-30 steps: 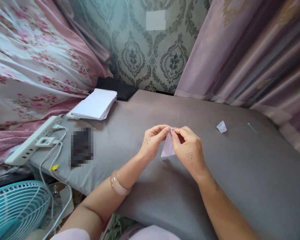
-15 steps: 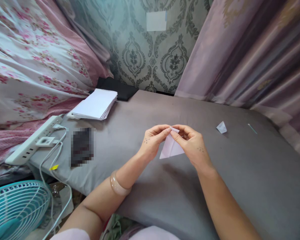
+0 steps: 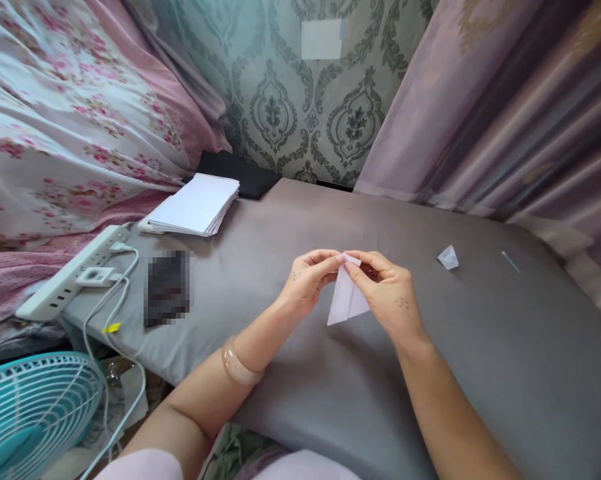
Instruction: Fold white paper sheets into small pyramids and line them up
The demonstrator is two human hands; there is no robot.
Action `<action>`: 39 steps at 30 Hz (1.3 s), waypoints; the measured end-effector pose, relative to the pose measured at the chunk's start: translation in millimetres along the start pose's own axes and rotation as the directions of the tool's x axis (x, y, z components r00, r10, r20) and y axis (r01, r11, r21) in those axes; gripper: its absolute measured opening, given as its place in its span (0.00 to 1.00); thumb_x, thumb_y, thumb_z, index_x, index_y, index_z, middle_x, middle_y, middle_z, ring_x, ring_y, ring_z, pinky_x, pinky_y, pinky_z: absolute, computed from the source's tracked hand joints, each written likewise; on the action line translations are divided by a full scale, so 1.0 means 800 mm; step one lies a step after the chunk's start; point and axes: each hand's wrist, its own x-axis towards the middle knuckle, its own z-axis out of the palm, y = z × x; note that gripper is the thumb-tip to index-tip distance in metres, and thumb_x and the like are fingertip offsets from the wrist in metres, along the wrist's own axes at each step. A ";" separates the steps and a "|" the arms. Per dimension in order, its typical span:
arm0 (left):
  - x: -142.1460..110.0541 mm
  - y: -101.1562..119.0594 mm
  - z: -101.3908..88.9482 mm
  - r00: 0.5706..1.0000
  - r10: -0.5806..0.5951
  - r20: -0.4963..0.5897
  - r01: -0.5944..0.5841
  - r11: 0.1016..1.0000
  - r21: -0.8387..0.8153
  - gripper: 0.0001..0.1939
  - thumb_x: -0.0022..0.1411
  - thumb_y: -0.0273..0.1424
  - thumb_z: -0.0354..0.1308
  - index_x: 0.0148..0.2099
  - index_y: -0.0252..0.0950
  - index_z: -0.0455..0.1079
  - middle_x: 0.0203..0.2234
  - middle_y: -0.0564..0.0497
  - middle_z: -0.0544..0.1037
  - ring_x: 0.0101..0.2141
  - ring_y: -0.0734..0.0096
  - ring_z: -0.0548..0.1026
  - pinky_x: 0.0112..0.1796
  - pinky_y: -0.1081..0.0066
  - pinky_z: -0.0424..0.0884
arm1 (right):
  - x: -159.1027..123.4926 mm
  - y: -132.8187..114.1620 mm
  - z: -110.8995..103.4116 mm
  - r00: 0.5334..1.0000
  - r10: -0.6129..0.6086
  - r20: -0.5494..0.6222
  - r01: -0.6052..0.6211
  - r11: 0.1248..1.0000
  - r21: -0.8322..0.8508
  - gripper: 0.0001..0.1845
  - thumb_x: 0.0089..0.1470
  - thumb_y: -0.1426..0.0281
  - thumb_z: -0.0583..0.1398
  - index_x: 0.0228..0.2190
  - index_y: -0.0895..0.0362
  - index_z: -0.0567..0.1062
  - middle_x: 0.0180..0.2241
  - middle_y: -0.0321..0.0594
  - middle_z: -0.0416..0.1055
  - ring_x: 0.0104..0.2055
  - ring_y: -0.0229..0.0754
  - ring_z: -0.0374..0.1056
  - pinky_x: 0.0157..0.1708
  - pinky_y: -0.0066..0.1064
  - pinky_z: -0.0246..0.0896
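Note:
A folded piece of pale paper [image 3: 347, 297] is held up over the grey-covered table [image 3: 300, 393], its wide end pointing down toward me. My left hand [image 3: 307, 280] pinches its narrow top between thumb and forefinger. Pressed on the same top edge from the other side are the thumb and fingers of my right hand [image 3: 387, 290]. The two hands nearly meet at that tip, and part of the paper's right side is hidden behind my right hand. A small folded paper shape [image 3: 448, 257] lies apart on the table to the right.
At the back left lies a stack of white paper [image 3: 197, 203] beside a black folded item [image 3: 245, 175]. A white power strip [image 3: 75, 273] with cables runs along the left edge, near a blurred dark object [image 3: 167, 288]. A turquoise fan [image 3: 40, 413] stands lower left. A thin stick [image 3: 510, 261] lies right.
The paper has turned slightly between my fingers, its lower corner shifting right and down. Both hands keep their pinch near the tip. The whole view has shifted a little.

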 end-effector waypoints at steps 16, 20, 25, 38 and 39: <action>0.004 -0.006 -0.006 0.997 0.054 -0.061 -0.056 0.998 -0.016 0.11 0.45 0.32 0.71 0.29 0.32 0.75 0.24 0.52 0.76 0.27 0.78 0.72 0.34 0.73 0.67 | -0.013 -0.005 0.009 0.923 -0.373 0.091 0.366 0.781 -0.506 0.20 0.58 0.74 0.52 0.49 0.52 0.75 0.38 0.44 0.71 0.41 0.43 0.67 0.40 0.36 0.66; 0.004 -0.002 -0.005 1.000 0.021 -0.021 -0.022 0.999 -0.034 0.11 0.46 0.32 0.71 0.31 0.31 0.77 0.26 0.50 0.78 0.29 0.76 0.74 0.37 0.72 0.68 | -0.017 -0.004 0.010 0.894 -0.408 0.183 0.414 0.600 -0.685 0.28 0.55 0.78 0.50 0.56 0.56 0.69 0.42 0.49 0.69 0.44 0.49 0.65 0.38 0.40 0.67; 0.006 -0.001 -0.004 0.998 -0.054 0.013 0.055 0.995 -0.086 0.11 0.47 0.31 0.71 0.33 0.30 0.78 0.27 0.48 0.79 0.30 0.74 0.75 0.40 0.70 0.69 | -0.018 -0.003 0.011 0.892 -0.395 0.220 0.415 0.521 -0.746 0.28 0.55 0.79 0.48 0.57 0.60 0.67 0.43 0.52 0.68 0.43 0.51 0.64 0.38 0.43 0.67; 0.009 -0.010 -0.007 0.998 -0.034 -0.059 0.030 0.997 -0.072 0.12 0.44 0.32 0.72 0.30 0.33 0.76 0.24 0.53 0.76 0.27 0.78 0.73 0.34 0.73 0.67 | 0.002 0.001 -0.003 0.984 0.175 -0.013 -0.173 0.980 0.098 0.17 0.51 0.57 0.62 0.35 0.56 0.81 0.33 0.43 0.79 0.37 0.45 0.73 0.37 0.36 0.68; 0.009 -0.011 -0.007 0.998 -0.029 -0.063 0.024 0.997 -0.074 0.12 0.44 0.32 0.72 0.30 0.33 0.76 0.24 0.53 0.76 0.27 0.78 0.72 0.34 0.73 0.67 | 0.002 0.002 -0.002 0.982 0.187 -0.009 -0.186 0.978 0.094 0.16 0.49 0.58 0.63 0.35 0.56 0.82 0.33 0.42 0.79 0.37 0.45 0.74 0.38 0.37 0.68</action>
